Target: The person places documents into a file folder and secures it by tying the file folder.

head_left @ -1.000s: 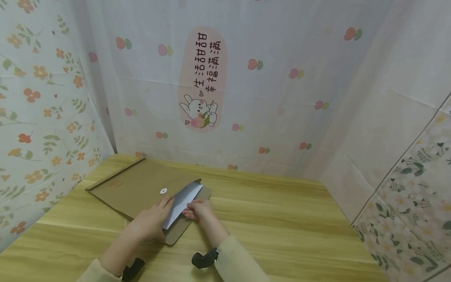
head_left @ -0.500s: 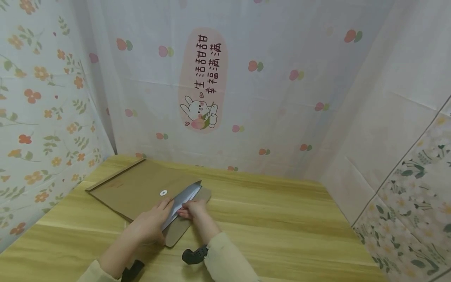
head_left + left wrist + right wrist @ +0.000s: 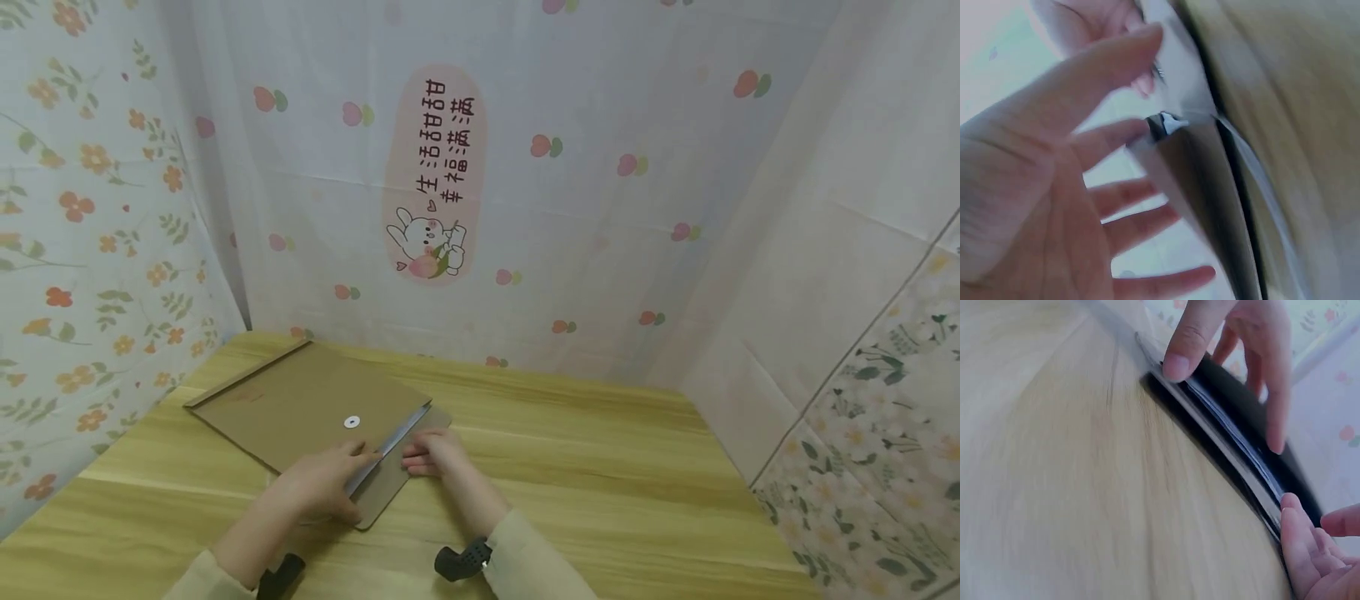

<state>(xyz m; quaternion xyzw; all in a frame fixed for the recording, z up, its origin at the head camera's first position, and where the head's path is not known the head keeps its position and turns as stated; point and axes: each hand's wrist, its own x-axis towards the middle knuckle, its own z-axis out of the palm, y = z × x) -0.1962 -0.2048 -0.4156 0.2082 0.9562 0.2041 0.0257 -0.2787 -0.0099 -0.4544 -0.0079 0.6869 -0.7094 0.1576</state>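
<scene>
A brown kraft document envelope [image 3: 300, 396] lies slanted on the table, its mouth toward the person and its flap [image 3: 390, 487] folded out flat. Sheets of white paper [image 3: 405, 429] show as a thin strip inside the mouth. My left hand [image 3: 318, 483] rests over the near corner of the mouth, fingers spread on the upper panel and thumb apart above the flap side, as the left wrist view shows. Over the flap, just outside the mouth, my right hand [image 3: 438, 458] has its fingers extended and holds nothing. In the right wrist view its fingertips [image 3: 1289, 501] are beside the paper edges.
A white button [image 3: 352, 422] sits on the envelope's upper panel. A pale cord [image 3: 1266, 187] trails along the wood-grain table [image 3: 600, 500]. Dark wrist mounts [image 3: 461, 560] hang below both sleeves. Printed curtains [image 3: 585, 208] enclose the table's back and sides.
The paper has slid deeper into the envelope, and the mouth has narrowed. My right hand, first pinching the paper, pushed in toward the mouth, then let go and drew back right.
</scene>
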